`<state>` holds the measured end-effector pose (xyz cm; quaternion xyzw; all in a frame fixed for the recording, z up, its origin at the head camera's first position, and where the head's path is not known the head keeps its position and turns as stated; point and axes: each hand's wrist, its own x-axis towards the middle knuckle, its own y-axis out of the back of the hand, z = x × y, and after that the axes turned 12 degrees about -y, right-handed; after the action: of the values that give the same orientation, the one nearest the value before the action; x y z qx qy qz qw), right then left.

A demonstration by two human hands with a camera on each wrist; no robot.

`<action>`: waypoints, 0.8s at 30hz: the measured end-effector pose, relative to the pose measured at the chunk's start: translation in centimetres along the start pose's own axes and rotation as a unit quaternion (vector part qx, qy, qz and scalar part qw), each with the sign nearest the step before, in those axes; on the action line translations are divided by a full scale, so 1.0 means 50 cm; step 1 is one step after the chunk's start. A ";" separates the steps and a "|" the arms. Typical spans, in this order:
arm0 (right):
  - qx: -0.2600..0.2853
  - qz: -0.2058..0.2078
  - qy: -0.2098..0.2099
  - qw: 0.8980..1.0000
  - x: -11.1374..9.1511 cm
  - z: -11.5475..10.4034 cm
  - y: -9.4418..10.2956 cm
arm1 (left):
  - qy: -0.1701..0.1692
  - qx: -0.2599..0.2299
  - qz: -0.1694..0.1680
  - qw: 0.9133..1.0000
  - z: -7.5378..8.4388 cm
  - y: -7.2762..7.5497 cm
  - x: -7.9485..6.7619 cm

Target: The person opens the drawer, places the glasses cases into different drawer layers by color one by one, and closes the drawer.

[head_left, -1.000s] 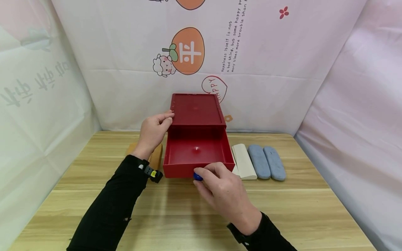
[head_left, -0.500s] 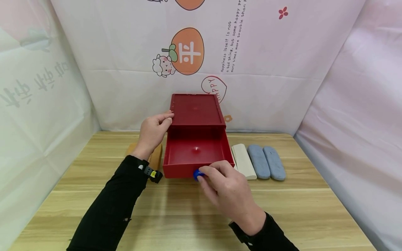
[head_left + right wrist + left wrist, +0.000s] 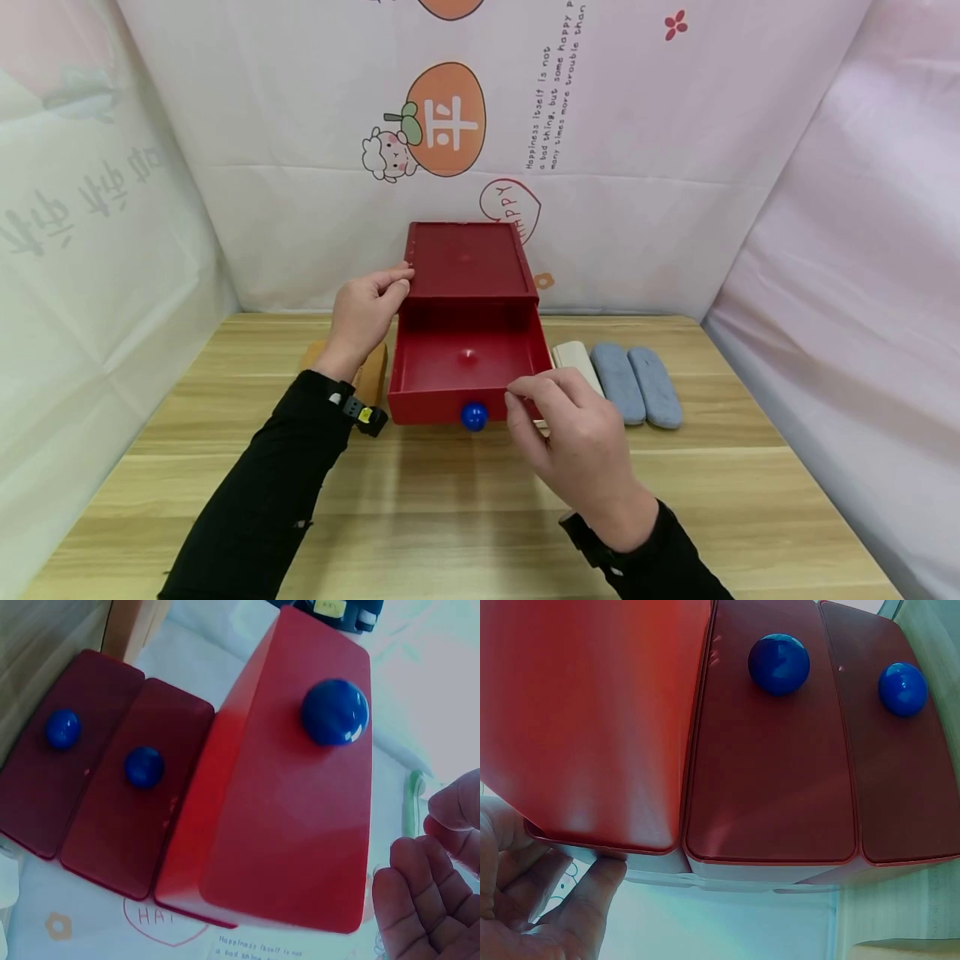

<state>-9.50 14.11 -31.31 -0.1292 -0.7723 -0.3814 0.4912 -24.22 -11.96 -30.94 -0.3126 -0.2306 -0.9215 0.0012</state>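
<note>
A red cabinet [image 3: 468, 262] with three drawers stands at the back of the table. Its top drawer [image 3: 431, 407] is pulled far out, its inside floor showing, while the middle drawer [image 3: 769, 780] and bottom drawer [image 3: 900, 780] are closed. Each front carries a round blue knob [image 3: 474, 417]. At the cabinet's upper left edge, my left hand [image 3: 363, 312] holds it, thumb [image 3: 600, 885] against the side and fingers by the top. My right hand [image 3: 581, 433] is off the knob, to its right by the drawer's front corner, fingers loosely bent with nothing between them.
Right of the cabinet lie a cream oblong case [image 3: 577, 362] and two blue-grey oblong pieces [image 3: 618, 383]. An orange-brown case [image 3: 372, 379] lies left of it, partly behind my left wrist. Printed white cloth [image 3: 300, 225] hangs behind and on both sides.
My right hand has let go of the top drawer's blue knob and moved right and slightly up. The drawer stays pulled out, and my left hand keeps its place on the cabinet.
</note>
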 end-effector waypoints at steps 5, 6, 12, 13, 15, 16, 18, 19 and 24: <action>-0.014 0.021 -0.003 1.000 0.007 0.013 0.012 | 0.001 0.003 0.000 1.000 0.000 0.000 0.001; -0.016 0.026 -0.004 1.000 0.008 0.016 0.014 | 0.000 0.005 0.000 1.000 0.000 0.000 0.002; -0.026 0.049 -0.015 0.998 0.015 0.031 0.022 | -0.002 0.010 -0.002 1.000 -0.002 0.000 0.002; -0.030 0.049 -0.018 0.998 0.015 0.034 0.023 | -0.001 0.009 -0.003 1.000 -0.003 -0.001 0.002; -0.037 0.050 -0.026 0.998 0.015 0.038 0.025 | 0.000 0.010 -0.005 1.000 -0.003 -0.001 0.001; -0.040 0.051 -0.030 0.997 0.016 0.040 0.026 | 0.001 0.010 -0.006 1.000 -0.004 -0.001 0.001; -0.044 0.059 -0.035 0.997 0.016 0.044 0.028 | 0.002 0.008 -0.007 1.000 -0.004 -0.001 0.000; -0.047 0.062 -0.039 0.996 0.017 0.047 0.029 | 0.003 0.008 -0.007 1.000 -0.004 -0.001 0.000; -0.063 0.075 -0.065 0.993 0.020 0.063 0.035 | 0.003 0.006 -0.005 1.000 0.000 0.000 0.000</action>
<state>-11.05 17.36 -30.38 -0.2416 -0.7654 -0.3819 0.4581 -24.23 -11.95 -30.95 -0.3084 -0.2375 -0.9211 -0.0003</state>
